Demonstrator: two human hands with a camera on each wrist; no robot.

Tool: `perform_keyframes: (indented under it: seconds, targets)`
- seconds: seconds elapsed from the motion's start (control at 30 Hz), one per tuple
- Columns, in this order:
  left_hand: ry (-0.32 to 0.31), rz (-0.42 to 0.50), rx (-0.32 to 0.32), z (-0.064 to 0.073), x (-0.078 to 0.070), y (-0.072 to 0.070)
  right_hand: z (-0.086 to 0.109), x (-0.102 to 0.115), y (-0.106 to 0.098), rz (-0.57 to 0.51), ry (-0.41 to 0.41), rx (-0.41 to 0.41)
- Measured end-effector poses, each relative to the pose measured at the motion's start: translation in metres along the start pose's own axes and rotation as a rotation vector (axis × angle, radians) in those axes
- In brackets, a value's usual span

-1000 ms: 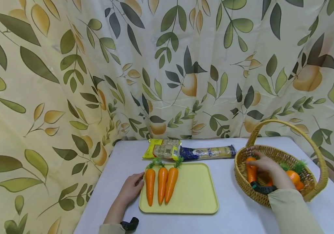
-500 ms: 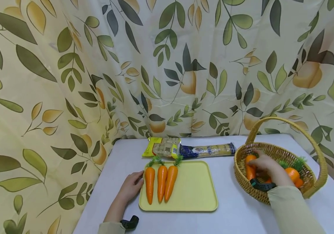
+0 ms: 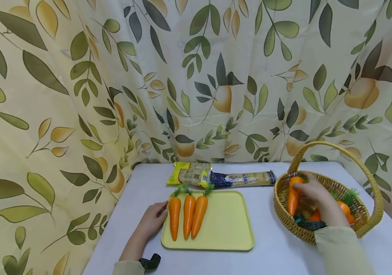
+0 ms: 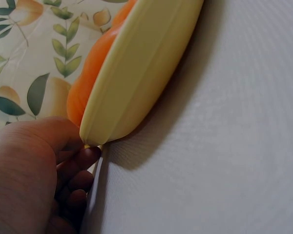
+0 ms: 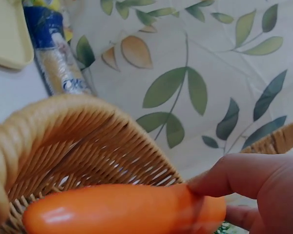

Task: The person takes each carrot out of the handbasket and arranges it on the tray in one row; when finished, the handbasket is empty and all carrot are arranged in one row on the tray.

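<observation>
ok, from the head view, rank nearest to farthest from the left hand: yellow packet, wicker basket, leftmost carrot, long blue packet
1. Leftmost carrot, on the tray, just right of the left hand.
2. Yellow packet, behind the tray.
3. Long blue packet, right of the yellow one.
4. Wicker basket, far right.

The held carrot [image 5: 117,209] looks smooth and glossy, the basket [image 5: 102,151] rough wicker, the tray [image 3: 223,221] probably matt plastic.

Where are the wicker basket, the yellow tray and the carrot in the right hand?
Wicker basket [image 3: 284,215], head view: outer wall.
Yellow tray [image 3: 228,221], head view: bare right half.
Held carrot [image 5: 115,209], right wrist view: middle of its body.
</observation>
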State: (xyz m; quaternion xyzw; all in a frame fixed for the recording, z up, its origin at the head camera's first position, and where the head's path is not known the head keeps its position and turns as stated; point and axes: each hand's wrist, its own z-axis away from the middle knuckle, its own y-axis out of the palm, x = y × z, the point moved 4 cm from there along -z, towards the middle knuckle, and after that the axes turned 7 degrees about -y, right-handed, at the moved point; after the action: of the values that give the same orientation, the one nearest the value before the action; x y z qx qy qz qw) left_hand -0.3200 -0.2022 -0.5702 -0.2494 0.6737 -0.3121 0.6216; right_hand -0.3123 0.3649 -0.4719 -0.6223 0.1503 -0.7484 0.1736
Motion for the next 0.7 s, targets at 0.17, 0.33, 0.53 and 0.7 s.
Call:
perform_keyframes:
  seconds: [0.17, 0.33, 0.53, 0.7]
  targets:
    - [0.006, -0.005, -0.004, -0.001, 0.001, 0.000, 0.009, 0.011, 0.000, -0.015, -0.013, -0.039]
    - [-0.028, -0.006, 0.007, 0.001, 0.005, -0.003, 0.017, 0.020, 0.004, -0.048, -0.030, -0.062]
    - [-0.035, 0.006, 0.024, 0.000, 0.004, -0.005, 0.025, 0.034, 0.006, -0.104, -0.061, -0.081]
    - [-0.026, 0.009, 0.033, -0.003, 0.001, -0.002, 0.029, 0.046, 0.007, -0.125, -0.086, -0.089]
